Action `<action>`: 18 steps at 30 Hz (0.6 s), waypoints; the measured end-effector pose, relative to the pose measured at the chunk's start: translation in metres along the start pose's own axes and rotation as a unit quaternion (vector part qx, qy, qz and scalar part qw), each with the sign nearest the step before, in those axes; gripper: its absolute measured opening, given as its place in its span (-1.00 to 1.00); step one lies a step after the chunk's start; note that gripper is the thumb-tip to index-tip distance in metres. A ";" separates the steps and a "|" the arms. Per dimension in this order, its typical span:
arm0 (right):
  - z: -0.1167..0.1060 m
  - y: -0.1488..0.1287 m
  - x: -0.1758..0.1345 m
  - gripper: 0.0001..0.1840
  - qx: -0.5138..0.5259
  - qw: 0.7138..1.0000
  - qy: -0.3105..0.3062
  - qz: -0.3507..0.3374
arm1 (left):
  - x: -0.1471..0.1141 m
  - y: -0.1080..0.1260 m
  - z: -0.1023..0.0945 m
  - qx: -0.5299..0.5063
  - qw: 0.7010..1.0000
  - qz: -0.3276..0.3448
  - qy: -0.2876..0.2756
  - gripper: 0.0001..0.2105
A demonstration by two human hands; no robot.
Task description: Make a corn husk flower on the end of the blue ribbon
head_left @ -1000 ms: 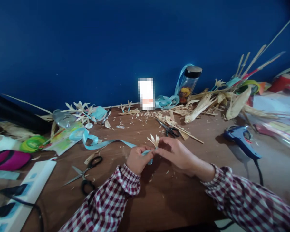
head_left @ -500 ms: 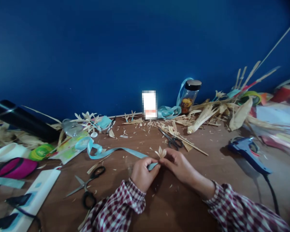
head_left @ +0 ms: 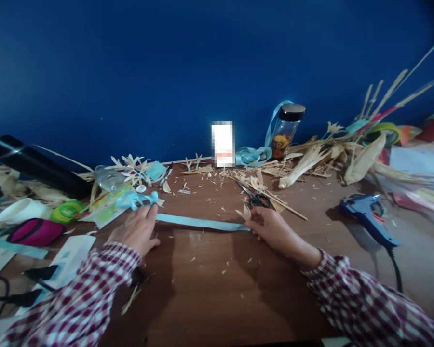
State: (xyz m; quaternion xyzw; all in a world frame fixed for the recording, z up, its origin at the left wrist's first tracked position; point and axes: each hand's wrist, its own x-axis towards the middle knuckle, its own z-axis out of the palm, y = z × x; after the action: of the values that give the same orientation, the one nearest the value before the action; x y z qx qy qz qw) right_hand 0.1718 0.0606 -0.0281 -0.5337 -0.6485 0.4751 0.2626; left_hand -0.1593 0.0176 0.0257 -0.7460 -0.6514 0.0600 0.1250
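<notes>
My right hand (head_left: pixel 269 226) pinches a small pale flower of dried husk (head_left: pixel 244 213), its petals pointing up and left. From the flower a light blue ribbon (head_left: pixel 198 222) runs nearly straight across the brown table to my left hand (head_left: pixel 139 227). That hand lies over the ribbon with fingers stretched out and the thumb apart. Beyond its fingertips the rest of the ribbon sits in loose loops. My left forearm hides most of a pair of scissors, with a bit of black handle (head_left: pixel 137 275) showing. Another pair of scissors (head_left: pixel 258 200) lies just behind my right hand.
At the right lies a blue glue gun (head_left: pixel 369 217) with its cord. Corn husks (head_left: pixel 305 164), a lidded jar (head_left: pixel 285 130) and a ribbon coil (head_left: pixel 253 156) line the blue wall. A black cylinder (head_left: pixel 36 166), a magenta case (head_left: pixel 36 231) and a power strip (head_left: pixel 74 255) are at the left.
My left hand has let go near the flower and moved left along the ribbon, which is now drawn out straighter. My right hand still holds the flower, slightly farther right.
</notes>
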 end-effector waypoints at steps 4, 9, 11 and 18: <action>0.005 0.003 0.002 -0.89 0.001 1.000 -0.001 0.014 | -0.016 0.040 -0.021 -0.031 0.997 0.052 0.045 -0.62; 0.005 0.004 0.002 -0.93 -0.025 1.000 0.014 -0.009 | -0.002 0.134 -0.024 -0.227 0.954 0.179 0.084 -0.78; 0.004 0.004 0.001 -0.93 -0.037 0.999 0.015 -0.017 | 0.008 0.153 -0.010 -0.249 0.938 0.229 0.070 -0.73; 0.004 0.003 0.002 -0.87 -0.149 0.985 0.055 -0.065 | 0.006 0.157 0.018 -0.223 0.944 0.239 0.054 -0.58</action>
State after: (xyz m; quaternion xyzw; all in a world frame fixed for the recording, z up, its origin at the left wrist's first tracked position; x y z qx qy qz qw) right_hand 0.1692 0.0613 -0.0328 -0.5488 -0.7297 0.3252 0.2460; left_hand -0.0126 0.0065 -0.0324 -0.8905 -0.4433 -0.0989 -0.0271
